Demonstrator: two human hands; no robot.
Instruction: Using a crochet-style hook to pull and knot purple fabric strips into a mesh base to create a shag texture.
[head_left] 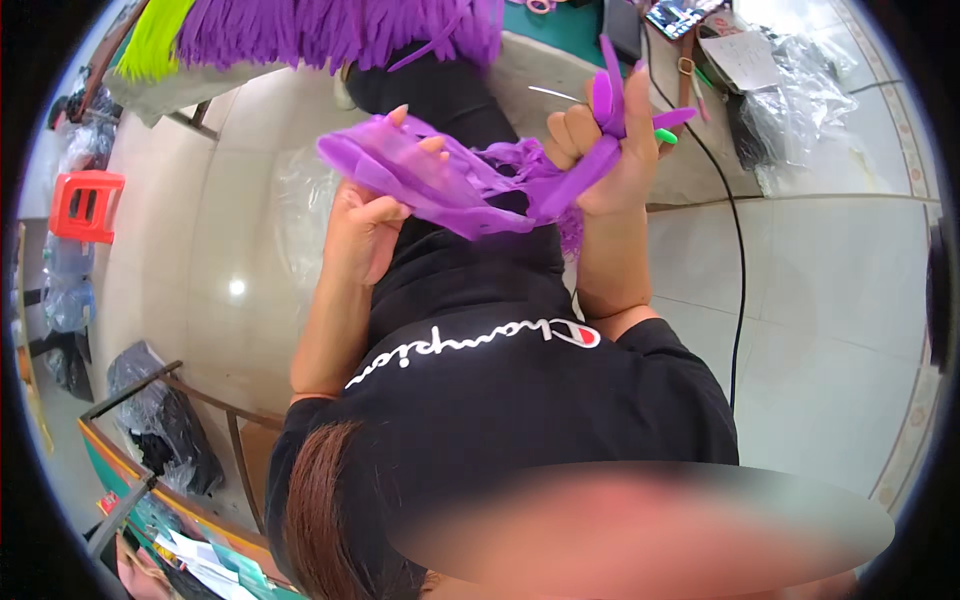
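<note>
1. Your left hand (372, 225) has the purple net (420, 185) pinched by its near edge, thumb in front, while the other fingers are spread behind and within the mesh, their tips showing.
2. Your right hand (605, 150) is closed around the bunched other end of that net, so the net sits stretched between your two hands, above your lap.
3. Purple strips (590, 180) fan out of your right grip, some pointing up past the fingers and one out to the right.
4. A thin metal rod (556, 95) pokes out to the left of your right fingers, and a green tip (665, 136) shows at their right side; your grip hides whether they join.
5. A lacy purple piece (572, 235) hangs just below your right hand.
6. Beyond your left hand, a thick purple fringe (340, 32) hangs with a lime fringe (155, 42) beside it.
7. Well to the left of your left hand is a red stool (88, 207).
8. To the right of your right hand, a black cable (737, 250) runs down and clear plastic bags (805, 115) lie farther off.
</note>
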